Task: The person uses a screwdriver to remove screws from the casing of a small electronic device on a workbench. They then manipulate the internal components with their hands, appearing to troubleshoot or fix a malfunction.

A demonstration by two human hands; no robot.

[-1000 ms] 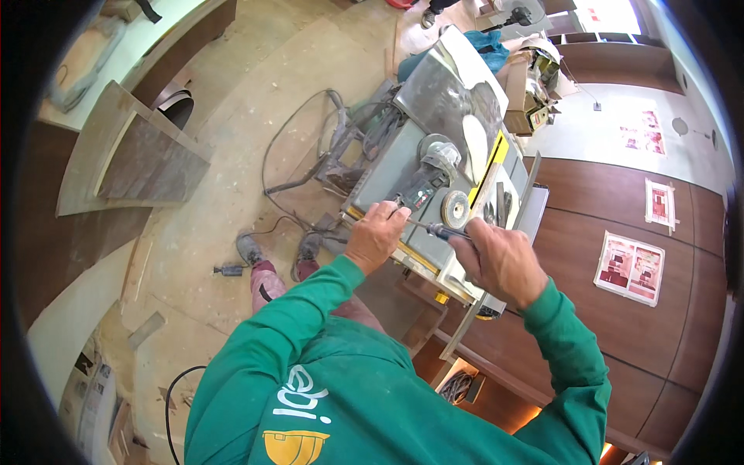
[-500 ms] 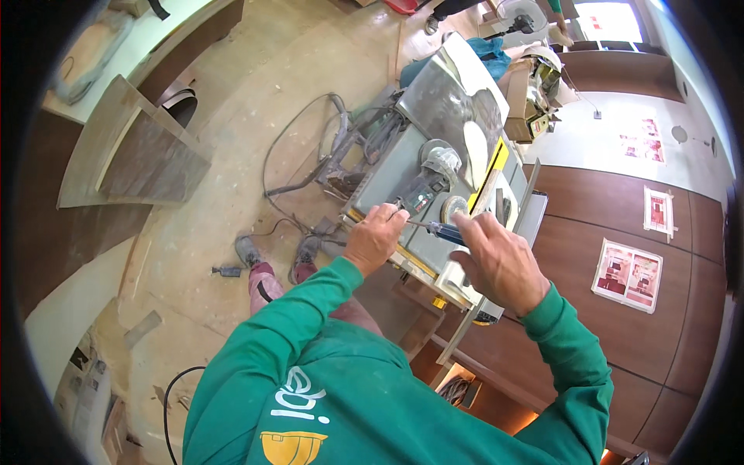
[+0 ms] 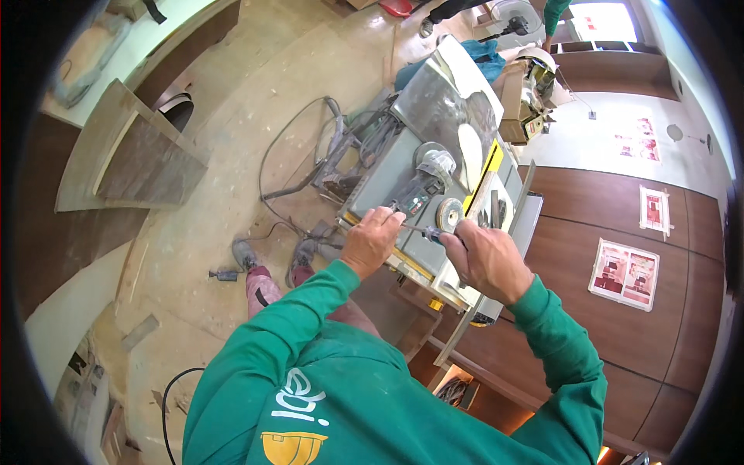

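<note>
An angle grinder [image 3: 418,192] with a clear-wrapped head and a round disc lies on the grey top of a table saw [image 3: 372,182]. My right hand [image 3: 492,260] is closed round the dark handle of a screwdriver [image 3: 432,233]. Its thin shaft runs left to the fingertips of my left hand [image 3: 372,242]. Those fingers are closed at the grinder's rear end; what they grip is hidden, as is the screwdriver's tip. Just beyond the handle, a round abrasive wheel [image 3: 449,215] rests on the saw top.
A yellow strip [image 3: 482,176] runs along the saw beside pale offcuts. Looped cables [image 3: 267,167] lie on the dusty floor to the left. Beyond the saw are a cardboard box [image 3: 518,105], a fan [image 3: 515,19] and another person's arm [image 3: 553,19]. Brown wall panels [image 3: 566,256] stand on the right.
My right hand has turned round the screwdriver handle and covers more of it. It has shifted slightly left. My left hand stays at the grinder's end. The view has moved slightly.
</note>
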